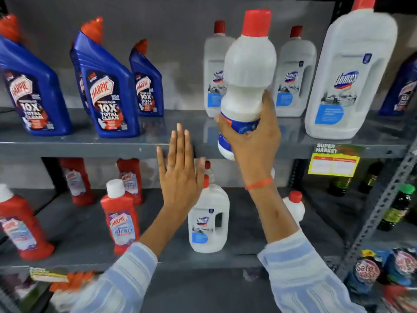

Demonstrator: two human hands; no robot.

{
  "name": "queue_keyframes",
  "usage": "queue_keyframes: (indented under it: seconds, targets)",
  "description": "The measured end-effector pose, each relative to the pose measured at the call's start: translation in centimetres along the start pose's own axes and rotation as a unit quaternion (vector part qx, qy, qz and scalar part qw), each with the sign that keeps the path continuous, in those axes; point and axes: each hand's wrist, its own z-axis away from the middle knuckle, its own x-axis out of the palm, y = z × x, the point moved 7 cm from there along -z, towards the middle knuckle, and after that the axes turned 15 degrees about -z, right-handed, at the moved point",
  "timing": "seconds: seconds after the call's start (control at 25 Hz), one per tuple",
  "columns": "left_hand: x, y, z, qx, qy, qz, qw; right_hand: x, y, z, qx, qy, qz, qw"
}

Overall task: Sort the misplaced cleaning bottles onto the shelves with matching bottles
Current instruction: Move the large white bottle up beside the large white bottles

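Head view of a two-tier grey shelving unit, with all places given relative to the upper shelf point(112, 146). The right hand point(250, 141) is clenched round the lower body of a white bottle with a red cap point(248, 71), grasping it upright in front of the upper shelf's front edge, its base just below that edge and not resting on anything. The left hand point(180, 175) is released, fingers straight and together, palm flat before the same edge, holding nothing. On the upper shelf stand blue Harpic bottles point(108, 86) toward its left and white Domex bottles point(293, 73) toward its right, with a large Domex jug point(347, 73) nearest the front. Below the upper shelf stand red Harpic bottles point(119, 215), a small Domex bottle point(208, 220) and another white red-capped bottle point(293, 205). Judged step: finding where the held bottle belongs. Its waisted shape appears to match the white bottle below rather than the Domex row, so its label, partly hidden by the fingers, should be read first. For a clean placement, keep it upright, lower it into a clear gap, and let go only once the base sits flat, clear of neighbours.
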Motion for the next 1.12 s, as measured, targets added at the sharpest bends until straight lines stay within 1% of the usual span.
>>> queue_keyframes:
  seconds: [0.08, 0.16, 0.2, 0.28, 0.32, 0.44, 0.52, 0.56, 0.64, 0.68, 0.8, 0.84, 0.88, 0.96, 1.0, 1.04, 1.08, 1.12]
  targets:
    - [0.5, 0.8, 4.0, 0.004, -0.009, 0.031, 0.999, -2.2, 0.2, 2.7, -0.004, -0.014, -0.007, 1.0]
    - [2.4, 1.0, 8.4, 0.007, -0.043, 0.039, 0.998, -4.2, 2.7, 6.2, 0.047, -0.029, -0.004, 0.998]
    - [3.8, 0.6, 10.6, 0.002, -0.077, 0.046, 0.996, -5.1, 4.6, 7.8, 0.085, -0.032, 0.006, 0.996]
    - [7.5, -0.9, 14.8, -0.016, -0.181, 0.047, 0.982, -6.8, 9.7, 11.1, 0.168, -0.034, 0.043, 0.984]
    - [9.5, -1.8, 17.0, -0.017, -0.24, 0.039, 0.97, -7.6, 12.5, 12.7, 0.204, -0.036, 0.064, 0.976]
    - [14.4, -4.4, 23.1, 0.005, -0.401, 0.003, 0.916, -9.4, 19.8, 16.7, 0.312, -0.032, 0.101, 0.944]
    - [16.5, -5.4, 25.3, 0.002, -0.462, -0.017, 0.887, -9.8, 22.9, 18.1, 0.351, -0.03, 0.112, 0.929]
    - [17.1, -5.6, 25.8, 0.0, -0.467, -0.025, 0.884, -9.9, 23.9, 18.6, 0.359, -0.032, 0.116, 0.926]
    - [17.7, -5.6, 26.2, 0.02, -0.466, -0.034, 0.884, -9.8, 25.1, 18.9, 0.367, -0.039, 0.116, 0.922]
    - [18.0, -5.7, 26.4, 0.029, -0.459, -0.035, 0.887, -9.6, 25.7, 19.0, 0.368, -0.051, 0.119, 0.921]
    - [18.4, -5.7, 26.7, 0.04, -0.481, -0.036, 0.875, -9.1, 26.4, 19.3, 0.365, -0.092, 0.122, 0.918]
    - [18.2, -5.7, 26.6, 0.042, -0.48, -0.036, 0.876, -9.3, 26.1, 19.6, 0.361, -0.084, 0.123, 0.921]
    - [18.3, -5.7, 26.7, 0.045, -0.48, -0.037, 0.875, -9.5, 25.3, 19.7, 0.344, -0.062, 0.133, 0.927]
    - [18.5, -5.7, 26.8, 0.049, -0.48, -0.045, 0.875, -9.5, 22.4, 20.1, 0.27, -0.013, 0.164, 0.949]
    - [18.4, -5.7, 26.7, 0.05, -0.473, -0.049, 0.878, -8.7, 20.7, 20.5, 0.229, -0.015, 0.161, 0.96]
    - [18.4, -5.7, 26.8, 0.05, -0.469, -0.052, 0.88, -7.3, 19.2, 21.2, 0.2, -0.042, 0.147, 0.968]
    - [18.4, -5.7, 26.8, 0.053, -0.472, -0.054, 0.878, -5.6, 18.2, 22.1, 0.194, -0.078, 0.125, 0.97]
    - [18.5, -5.7, 26.8, 0.054, -0.48, -0.054, 0.874, -3.8, 17.8, 23.2, 0.209, -0.113, 0.105, 0.966]
